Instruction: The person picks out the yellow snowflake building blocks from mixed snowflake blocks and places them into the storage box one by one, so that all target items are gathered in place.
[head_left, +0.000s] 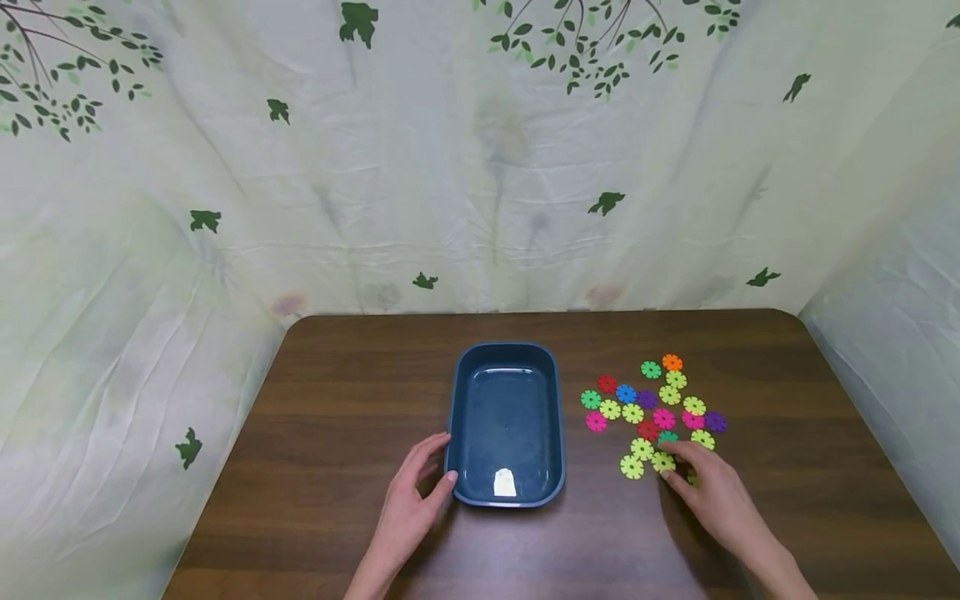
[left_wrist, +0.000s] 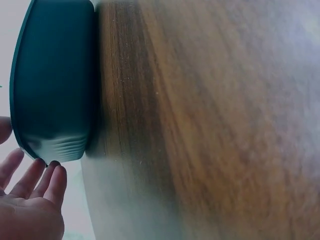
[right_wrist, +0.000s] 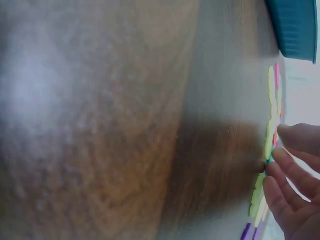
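A blue rectangular tray (head_left: 505,417) stands on the table near its middle. At the tray's left side is my left hand (head_left: 408,492), with its fingertips and thumb right at the rim near the front corner. To the right of the tray lie several flat notched plastic discs in yellow-green, pink, red, blue, purple, green and orange. My right hand (head_left: 708,487) reaches over the front of this group. A yellow-green disc (head_left: 663,462) shows between its thumb and index finger, and a green disc (head_left: 667,436) is partly covered by the index fingertip.
The brown wood-patterned table (head_left: 345,400) has rounded far corners. A pale cloth (head_left: 465,183) printed with leaves and branches hangs behind it and along both sides. An orange disc (head_left: 672,362) lies farthest back; a purple disc (head_left: 716,422) is at the far right of the group.
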